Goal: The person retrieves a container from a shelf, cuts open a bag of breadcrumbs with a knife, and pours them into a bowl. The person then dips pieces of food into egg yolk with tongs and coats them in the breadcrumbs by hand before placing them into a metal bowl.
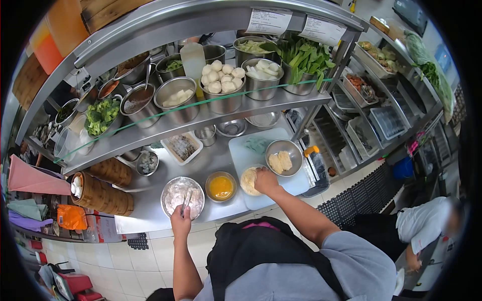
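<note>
My left hand (181,220) grips a pair of metal tongs (187,196), whose tips reach into a steel bowl of white flour (172,193). Pale lumps lie coated in that flour. My right hand (266,181) is down in a bowl of breadcrumbs (248,183); its fingertips are hidden, so what they touch does not show. Between the two hands stands a steel bowl of beaten egg (221,186). Right of the crumbs, a larger steel bowl (296,166) holds breaded pieces (280,162) on a pale cutting board (261,136).
A tray of shrimp (182,147) and a small bowl of shrimp (147,163) sit behind the flour. Bamboo steamers (103,195) stand at left. Overhead, a steel shelf (201,113) carries pots of vegetables and white balls (221,78). Another person (422,226) is at right.
</note>
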